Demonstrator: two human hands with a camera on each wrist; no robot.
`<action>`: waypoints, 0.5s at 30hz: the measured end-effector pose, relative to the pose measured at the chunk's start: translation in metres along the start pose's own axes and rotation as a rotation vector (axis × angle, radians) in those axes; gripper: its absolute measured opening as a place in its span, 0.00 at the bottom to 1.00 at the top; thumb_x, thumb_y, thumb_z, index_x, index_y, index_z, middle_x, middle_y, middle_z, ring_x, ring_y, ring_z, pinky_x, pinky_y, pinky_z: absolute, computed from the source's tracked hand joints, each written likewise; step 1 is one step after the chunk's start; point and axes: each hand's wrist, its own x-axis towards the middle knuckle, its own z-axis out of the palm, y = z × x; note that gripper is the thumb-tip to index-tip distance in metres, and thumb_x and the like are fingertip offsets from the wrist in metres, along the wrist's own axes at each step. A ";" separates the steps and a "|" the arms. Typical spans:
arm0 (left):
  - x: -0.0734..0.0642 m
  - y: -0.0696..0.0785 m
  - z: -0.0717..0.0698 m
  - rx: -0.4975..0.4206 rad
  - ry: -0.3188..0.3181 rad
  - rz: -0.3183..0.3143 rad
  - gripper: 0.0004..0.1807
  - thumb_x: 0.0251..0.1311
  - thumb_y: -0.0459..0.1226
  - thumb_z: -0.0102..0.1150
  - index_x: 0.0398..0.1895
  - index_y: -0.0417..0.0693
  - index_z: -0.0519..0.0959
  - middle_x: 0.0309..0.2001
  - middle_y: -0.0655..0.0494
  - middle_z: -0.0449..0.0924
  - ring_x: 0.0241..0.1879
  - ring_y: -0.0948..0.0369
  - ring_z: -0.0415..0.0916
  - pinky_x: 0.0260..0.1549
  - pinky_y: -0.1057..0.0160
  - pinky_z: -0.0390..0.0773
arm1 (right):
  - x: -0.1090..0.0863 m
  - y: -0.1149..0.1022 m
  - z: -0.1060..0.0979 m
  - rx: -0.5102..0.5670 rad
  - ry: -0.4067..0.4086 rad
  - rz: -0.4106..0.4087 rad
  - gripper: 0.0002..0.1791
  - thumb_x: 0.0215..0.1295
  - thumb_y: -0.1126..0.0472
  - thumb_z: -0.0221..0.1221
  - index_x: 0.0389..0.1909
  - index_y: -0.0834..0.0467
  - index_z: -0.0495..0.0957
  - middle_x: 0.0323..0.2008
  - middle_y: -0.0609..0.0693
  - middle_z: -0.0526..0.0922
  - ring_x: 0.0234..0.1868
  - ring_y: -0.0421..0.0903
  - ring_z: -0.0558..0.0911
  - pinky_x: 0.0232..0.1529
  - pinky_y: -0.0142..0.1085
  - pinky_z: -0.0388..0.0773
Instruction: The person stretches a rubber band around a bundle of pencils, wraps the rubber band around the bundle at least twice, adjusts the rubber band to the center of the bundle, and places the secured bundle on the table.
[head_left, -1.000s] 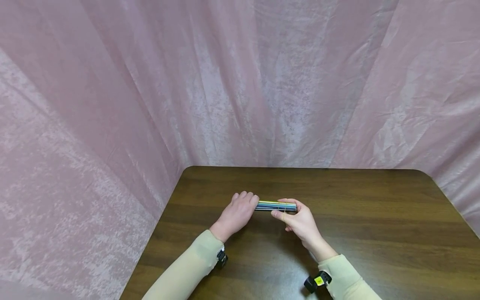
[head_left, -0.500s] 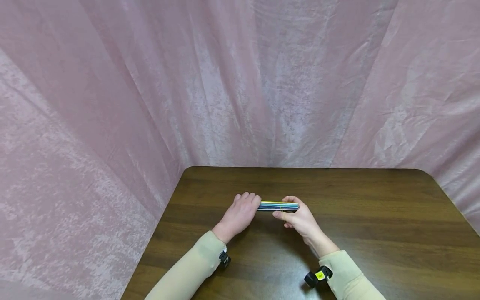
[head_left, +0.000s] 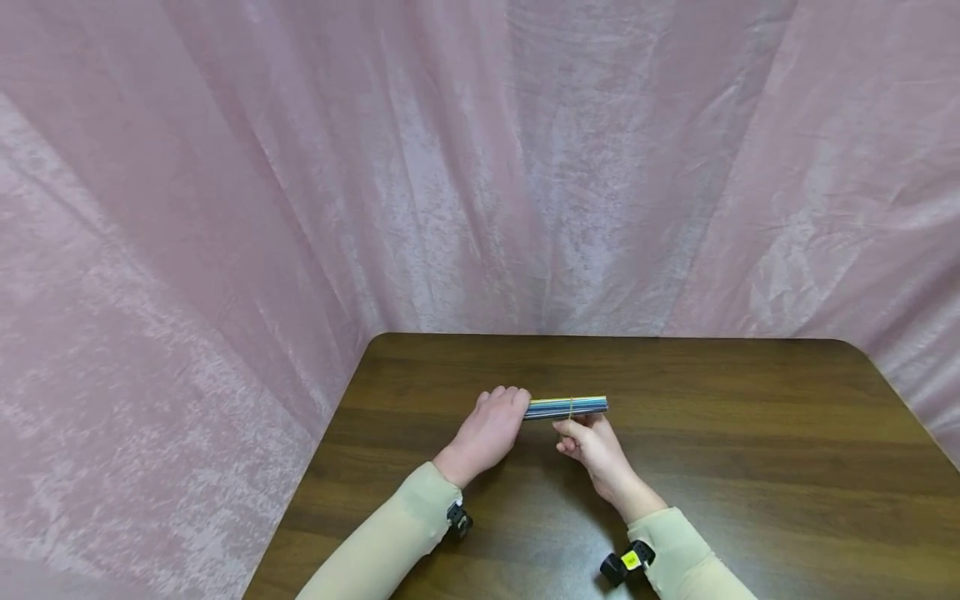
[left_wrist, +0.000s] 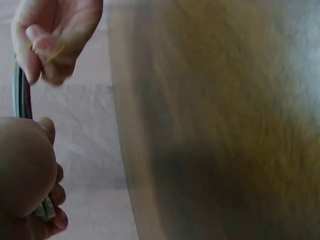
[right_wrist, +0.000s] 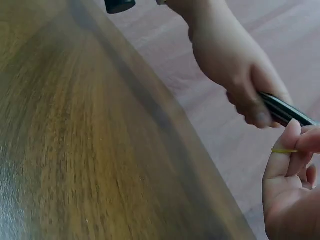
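Observation:
A bundle of slim, pencil-like sticks [head_left: 566, 407] in blue, yellow and dark tones is held above the table, its right end tilted slightly up. My left hand [head_left: 491, 427] grips its left part, fingers wrapped over it. A thin yellow rubber band [right_wrist: 284, 150] runs around the bundle near its right end and reaches down to my right hand [head_left: 596, 454]. Thumb and fingers of that hand hold the band just below the bundle. In the right wrist view the band crosses the thumb. The left wrist view shows the bundle [left_wrist: 22, 95] emerging from both sides of the left hand.
A brown wooden table [head_left: 720, 433] with rounded far corners lies beneath the hands. Pink curtains [head_left: 480, 167] hang behind it and along the left. Black wrist cameras [head_left: 628, 562] are strapped over the pale sleeves [head_left: 390, 533].
The bundle and my left hand have shifted a little to the right. My right fingers have slipped from around the bundle's right end to below it, drawing the band downward.

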 end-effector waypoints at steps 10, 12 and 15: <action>-0.005 -0.010 0.006 0.049 -0.081 -0.125 0.04 0.76 0.29 0.58 0.47 0.45 0.74 0.39 0.52 0.79 0.38 0.53 0.73 0.34 0.58 0.68 | -0.004 0.009 -0.006 -0.382 -0.014 -0.195 0.11 0.80 0.63 0.56 0.42 0.68 0.81 0.29 0.51 0.84 0.32 0.46 0.82 0.42 0.34 0.79; -0.005 -0.008 0.006 0.044 -0.071 -0.141 0.04 0.76 0.29 0.56 0.47 0.44 0.74 0.39 0.52 0.80 0.39 0.52 0.75 0.34 0.57 0.69 | -0.006 0.010 -0.006 -0.518 -0.018 -0.330 0.08 0.78 0.63 0.60 0.37 0.63 0.82 0.29 0.51 0.86 0.33 0.50 0.85 0.40 0.34 0.78; -0.003 -0.005 0.005 0.040 -0.064 -0.179 0.02 0.76 0.29 0.54 0.46 0.43 0.73 0.38 0.50 0.81 0.38 0.50 0.77 0.34 0.55 0.71 | -0.008 0.012 -0.006 -0.623 -0.034 -0.525 0.09 0.74 0.65 0.65 0.32 0.54 0.79 0.32 0.48 0.89 0.35 0.47 0.88 0.41 0.32 0.79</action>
